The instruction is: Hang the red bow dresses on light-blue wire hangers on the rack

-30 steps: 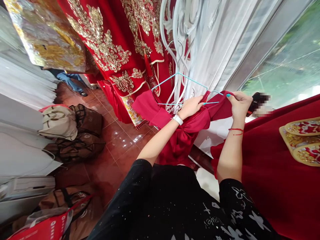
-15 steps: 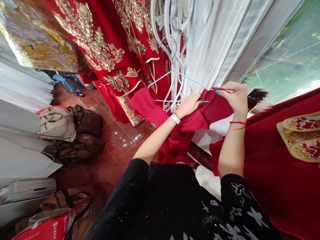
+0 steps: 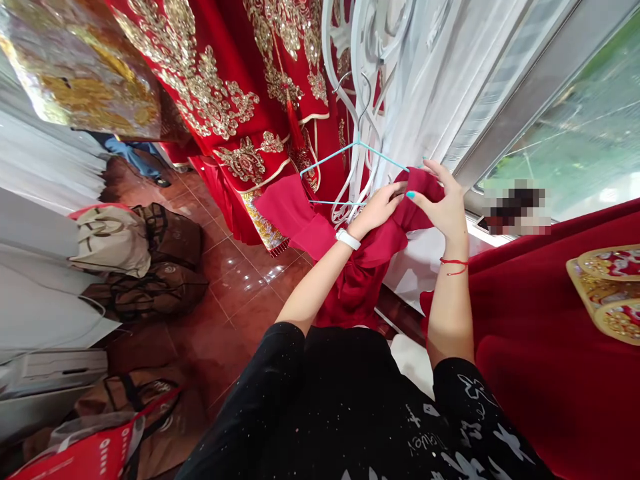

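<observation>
The left hand (image 3: 377, 211), wearing a white wristband (image 3: 348, 239), is closed on the red satin garment (image 3: 380, 250), fingers curled over the fabric. The right hand (image 3: 439, 201), with a red string bracelet (image 3: 454, 264) at the wrist, pinches a gathered fold of the same garment between thumb and fingers, its other fingers raised apart. The two hands are close together, just beside each other, and both arms extend from black printed sleeves (image 3: 480, 413).

The garment hangs in front of the person, above the tiled floor (image 3: 235, 307). One end lies over the left arm of a light-blue wire hanger (image 3: 327, 160); the hanger's other end is hidden in the fabric at the hands. The hanger hooks onto a white scrollwork metal rack (image 3: 367, 60).

To the right lies a red velvet cover (image 3: 545, 347) bearing gold-trimmed pieces (image 3: 603, 293). Bags (image 3: 145, 260) stand on the floor to the left. A gold-embroidered red robe (image 3: 210, 87) hangs beyond the rack.
</observation>
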Motion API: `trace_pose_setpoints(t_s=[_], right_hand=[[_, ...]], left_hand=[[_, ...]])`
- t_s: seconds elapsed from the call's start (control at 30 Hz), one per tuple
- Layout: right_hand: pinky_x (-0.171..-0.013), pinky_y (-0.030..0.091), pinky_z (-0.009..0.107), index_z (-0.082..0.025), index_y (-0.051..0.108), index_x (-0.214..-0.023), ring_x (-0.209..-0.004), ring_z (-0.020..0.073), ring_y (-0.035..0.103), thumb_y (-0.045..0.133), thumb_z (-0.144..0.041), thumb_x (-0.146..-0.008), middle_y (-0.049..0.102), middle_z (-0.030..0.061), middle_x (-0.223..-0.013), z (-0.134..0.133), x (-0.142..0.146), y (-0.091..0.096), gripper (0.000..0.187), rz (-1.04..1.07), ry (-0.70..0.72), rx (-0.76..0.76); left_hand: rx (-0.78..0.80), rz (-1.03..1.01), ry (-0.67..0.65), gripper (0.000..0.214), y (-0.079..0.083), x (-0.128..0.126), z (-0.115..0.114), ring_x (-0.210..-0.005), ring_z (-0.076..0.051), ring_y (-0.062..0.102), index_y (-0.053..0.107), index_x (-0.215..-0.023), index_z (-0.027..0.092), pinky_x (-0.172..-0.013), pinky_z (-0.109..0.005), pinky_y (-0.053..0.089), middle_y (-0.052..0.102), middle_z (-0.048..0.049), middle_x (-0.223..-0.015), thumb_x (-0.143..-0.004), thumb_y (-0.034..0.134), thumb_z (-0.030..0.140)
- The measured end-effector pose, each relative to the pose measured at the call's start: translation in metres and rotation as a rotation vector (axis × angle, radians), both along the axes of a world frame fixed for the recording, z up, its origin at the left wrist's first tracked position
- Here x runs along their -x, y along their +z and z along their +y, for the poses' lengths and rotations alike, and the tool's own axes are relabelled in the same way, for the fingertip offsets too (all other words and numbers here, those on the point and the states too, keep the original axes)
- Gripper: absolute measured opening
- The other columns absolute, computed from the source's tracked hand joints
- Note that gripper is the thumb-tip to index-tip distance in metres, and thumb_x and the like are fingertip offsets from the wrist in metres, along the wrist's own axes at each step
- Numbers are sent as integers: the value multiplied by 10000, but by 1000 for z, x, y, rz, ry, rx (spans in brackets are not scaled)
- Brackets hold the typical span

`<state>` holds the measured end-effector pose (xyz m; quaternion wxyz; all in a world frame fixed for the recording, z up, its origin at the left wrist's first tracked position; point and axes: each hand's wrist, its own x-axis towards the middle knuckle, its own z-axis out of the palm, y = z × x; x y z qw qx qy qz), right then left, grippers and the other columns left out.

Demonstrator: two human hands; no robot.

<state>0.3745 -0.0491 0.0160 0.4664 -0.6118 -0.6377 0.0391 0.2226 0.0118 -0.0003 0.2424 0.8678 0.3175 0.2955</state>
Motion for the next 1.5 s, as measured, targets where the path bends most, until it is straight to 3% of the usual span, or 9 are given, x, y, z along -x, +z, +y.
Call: trace_pose_setpoints(t_s=[0.2, 0.37, 0.5, 0.63, 0.77, 0.87, 1.0, 1.2, 1.5], right_hand=[[-1177, 418, 570, -249, 640, -1381, -1341, 343, 589, 774, -403, -833, 671, 115, -1431, 18, 16, -7, 585, -100, -93, 64], [-1193, 345, 633, -264, 594, -1405, -1335, 356, 552, 727, -413, -859, 633, 126, -1421, 26, 28, -20, 581, -135, -248, 25], [-1179, 389, 617, -279, 506, -1497, -1373, 362, 525, 725, -381, -841, 558, 145, -1454, 9, 23, -24, 698, -125, -207, -63], [-1169, 392, 659, -280, 418, -1545, -1440, 397, 456, 698, -373, -847, 488, 170, -1503, 2, 28, -28, 758, -113, -267, -74], [-1127, 355, 760, -245, 453, -1497, -1398, 442, 477, 658, -332, -870, 501, 214, -1462, 25, 46, -31, 666, -132, -359, 48], [-1093, 349, 790, -214, 517, -1426, -1315, 432, 551, 588, -252, -900, 557, 220, -1383, 43, 57, -22, 532, -124, -469, 95], [-1085, 416, 666, -149, 625, -1327, -1224, 392, 630, 468, -86, -914, 667, 221, -1222, 42, 59, 8, 446, -207, -564, 253], [-1003, 469, 457, -173, 693, -1318, -1075, 322, 682, 481, -49, -947, 728, 180, -1091, 18, 39, 40, 446, -408, -426, 415], [-922, 395, 412, -216, 736, -1275, -1041, 298, 638, 532, -122, -969, 710, 177, -1040, 27, 26, 43, 380, -302, -540, 364]], left_hand=[[202, -250, 19, 487, -14, 16, 0, -1463, -155, 553, 582, -1440, 197, -1211, -337, 445, 634, -109, -1523, -1041, 306, 153], [168, -512, 57, 373, -19, 80, -26, -1370, -187, 641, 562, -1356, 206, -1149, -345, 520, 649, -141, -1492, -1002, 447, 223], [-19, -596, 500, 235, -15, 159, -48, -1143, -226, 731, 617, -1141, 239, -1030, -413, 597, 748, -106, -1186, -1019, 420, 280], [-227, -498, 878, 298, -8, 202, -52, -1291, -262, 641, 582, -1235, 251, -1147, -476, 525, 674, -114, -1329, -939, 576, 281], [-287, -174, 902, 631, 1, 184, -36, -1456, -357, 492, 532, -1407, 243, -1255, -576, 389, 587, -148, -1487, -835, 754, 388], [-235, -82, 925, 575, 4, 163, -18, -1493, -397, 440, 572, -1402, 255, -1285, -630, 309, 601, -149, -1476, -859, 724, 364], [-173, -93, 890, 460, 3, 160, -6, -1480, -377, 470, 623, -1369, 253, -1280, -614, 326, 646, -139, -1432, -913, 572, 221], [-171, -33, 822, 497, 9, 178, -13, -1472, -344, 517, 645, -1359, 272, -1234, -577, 419, 628, -111, -1509, -903, 506, 132], [-120, -144, 853, 411, 11, 194, -10, -1079, -291, 732, 648, -1329, 256, -996, -434, 563, 781, -77, -956, -942, 532, 176]])
